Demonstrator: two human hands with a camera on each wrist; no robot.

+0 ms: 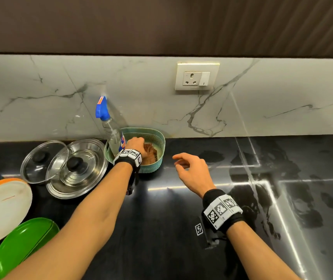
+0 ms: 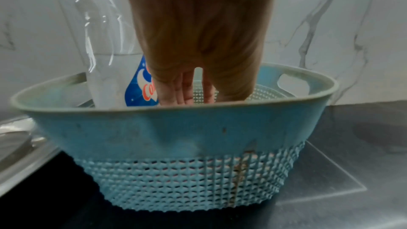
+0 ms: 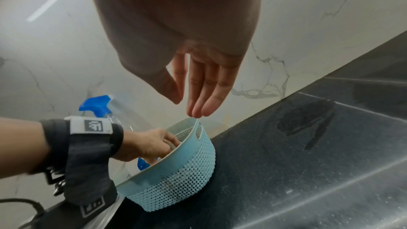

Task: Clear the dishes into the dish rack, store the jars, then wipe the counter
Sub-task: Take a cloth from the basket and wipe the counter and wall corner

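Note:
A teal perforated basket (image 1: 161,138) (image 2: 176,128) (image 3: 191,163) stands on the black counter (image 1: 181,229) against the marble wall. Inside it lie a brown cloth (image 1: 151,153) and a clear spray bottle (image 1: 112,130) (image 2: 105,76) (image 3: 97,105) with a blue trigger head. My left hand (image 1: 139,144) (image 3: 149,144) reaches down into the basket beside the bottle, over the cloth. Its fingers (image 2: 182,91) point downward and their tips are hidden behind the rim. My right hand (image 1: 178,161) (image 3: 187,109) hovers with relaxed fingers just right of the basket, holding nothing.
A glass lid (image 1: 40,160) and a steel lid (image 1: 76,168) lie left of the basket. A white and orange plate (image 1: 2,209) and a green plate (image 1: 24,245) sit at the near left. Wet smears (image 1: 283,178) mark the counter's right half. A wall socket (image 1: 197,76) is above.

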